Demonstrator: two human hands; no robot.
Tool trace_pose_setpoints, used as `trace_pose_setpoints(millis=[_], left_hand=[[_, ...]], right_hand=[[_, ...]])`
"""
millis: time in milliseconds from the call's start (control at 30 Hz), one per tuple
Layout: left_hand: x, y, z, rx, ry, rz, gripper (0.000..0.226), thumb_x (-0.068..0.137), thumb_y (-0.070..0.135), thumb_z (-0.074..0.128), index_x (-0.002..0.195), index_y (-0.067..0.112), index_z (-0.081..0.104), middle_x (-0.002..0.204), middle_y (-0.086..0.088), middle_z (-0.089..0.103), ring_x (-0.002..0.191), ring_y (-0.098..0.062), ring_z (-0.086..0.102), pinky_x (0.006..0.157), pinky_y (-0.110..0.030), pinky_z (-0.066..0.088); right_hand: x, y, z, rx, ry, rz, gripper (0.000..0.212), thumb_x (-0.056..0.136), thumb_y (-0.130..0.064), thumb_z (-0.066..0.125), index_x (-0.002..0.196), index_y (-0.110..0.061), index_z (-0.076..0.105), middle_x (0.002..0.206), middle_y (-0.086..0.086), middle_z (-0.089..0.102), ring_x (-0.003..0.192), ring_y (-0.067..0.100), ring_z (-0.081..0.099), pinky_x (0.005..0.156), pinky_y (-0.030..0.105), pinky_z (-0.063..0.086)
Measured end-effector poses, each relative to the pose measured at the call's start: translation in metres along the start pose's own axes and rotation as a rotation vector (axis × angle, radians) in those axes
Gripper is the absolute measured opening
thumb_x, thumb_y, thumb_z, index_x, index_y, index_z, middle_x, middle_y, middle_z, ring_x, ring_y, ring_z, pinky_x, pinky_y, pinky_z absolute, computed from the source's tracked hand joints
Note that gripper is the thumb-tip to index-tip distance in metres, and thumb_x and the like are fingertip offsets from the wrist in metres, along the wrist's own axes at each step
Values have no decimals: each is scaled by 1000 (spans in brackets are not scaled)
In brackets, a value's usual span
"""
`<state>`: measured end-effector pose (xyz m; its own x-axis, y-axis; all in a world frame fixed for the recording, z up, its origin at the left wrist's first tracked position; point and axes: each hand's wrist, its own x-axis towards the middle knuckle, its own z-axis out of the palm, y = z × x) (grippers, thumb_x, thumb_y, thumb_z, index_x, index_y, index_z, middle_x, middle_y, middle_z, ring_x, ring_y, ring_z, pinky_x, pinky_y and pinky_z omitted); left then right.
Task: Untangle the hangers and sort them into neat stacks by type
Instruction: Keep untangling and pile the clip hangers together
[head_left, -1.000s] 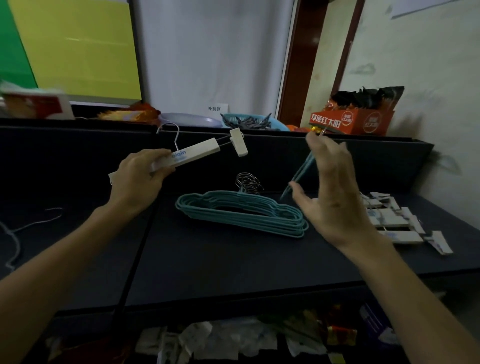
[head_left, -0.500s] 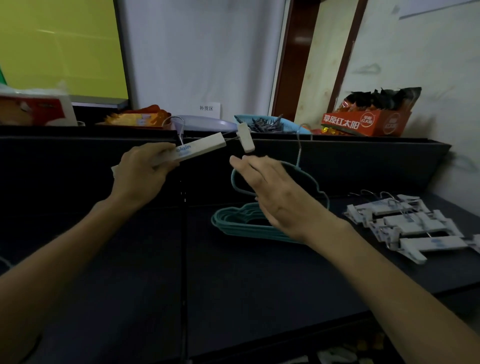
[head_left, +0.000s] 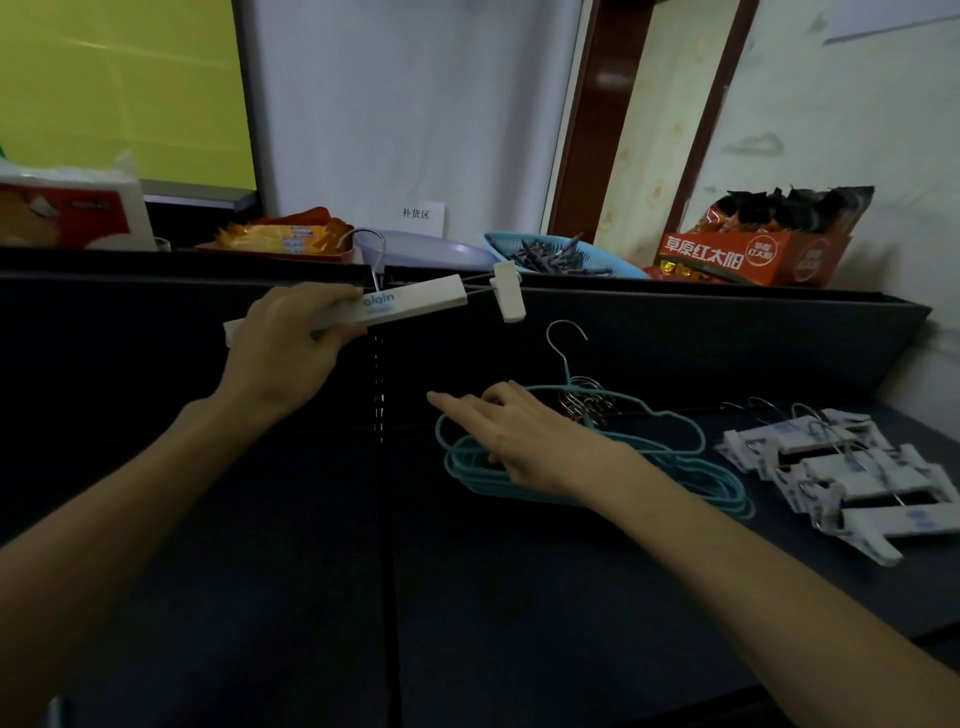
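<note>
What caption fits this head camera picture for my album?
Left hand holds up a white clip hanger; right hand rests on the teal hanger stack.

- We see a white clip hanger (head_left: 410, 306), smooth matt plastic with a shiny metal hook, gripped by the left hand (head_left: 291, 348) above the dark matt table (head_left: 519, 597).
- On that table, the teal hangers (head_left: 597, 467) look matt and softly coated, their hooks bright metal.
- Right of the teal stack, we note more white plastic clip hangers (head_left: 841, 478) with metal wire.
- Behind the table, an orange box (head_left: 748, 257) looks like printed cardboard.
</note>
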<state>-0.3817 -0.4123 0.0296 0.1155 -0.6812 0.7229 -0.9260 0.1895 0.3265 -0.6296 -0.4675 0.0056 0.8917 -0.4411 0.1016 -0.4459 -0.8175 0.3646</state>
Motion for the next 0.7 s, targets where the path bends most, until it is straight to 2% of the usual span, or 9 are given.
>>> trace_pose_setpoints(millis=[133,267,367,467,600,700], left_hand=[[6,1,2,-7,17,9,38,86,18,67,123,11,62,116,-12,66,105,-30,58,91,-44,44],[11,-1,4,-7,28,7,37,87,20,66,123,12,62,116,-11,66,102,-29,58,88,-40,43],[11,-1,8,0,13,7,37,88,20,65,123,12,61,117,-10,66,103,-27,57,86,-34,38],[9,0,9,-9,-10,6,37,88,20,66,124,13,61,118,-9,65,105,-28,57,89,-39,41],[8,0,9,-24,-29,12,38,87,21,66,125,15,60,119,-7,65,107,-27,57,92,-47,46],[8,3,8,-42,-22,22,39,87,19,67,125,13,61,118,-8,65,106,-27,57,92,-46,46]], right_hand=[[8,9,-9,-22,-37,16,90,87,-2,55,151,-16,-6,132,8,45,108,28,42,98,37,36],[13,14,-19,47,-77,19,86,87,1,50,152,-20,-1,133,8,46,106,27,42,91,34,38],[14,9,-14,143,-206,17,81,89,0,50,152,-23,5,136,8,46,110,27,42,92,34,40],[11,11,-10,315,-310,59,75,91,-3,52,150,-31,15,136,9,41,115,27,44,96,37,45],[11,21,-7,477,-321,116,68,92,-17,59,148,-33,24,135,9,40,126,26,40,104,39,40],[9,21,-7,497,-314,126,68,92,-24,61,148,-31,24,141,7,39,130,24,38,105,35,37]])
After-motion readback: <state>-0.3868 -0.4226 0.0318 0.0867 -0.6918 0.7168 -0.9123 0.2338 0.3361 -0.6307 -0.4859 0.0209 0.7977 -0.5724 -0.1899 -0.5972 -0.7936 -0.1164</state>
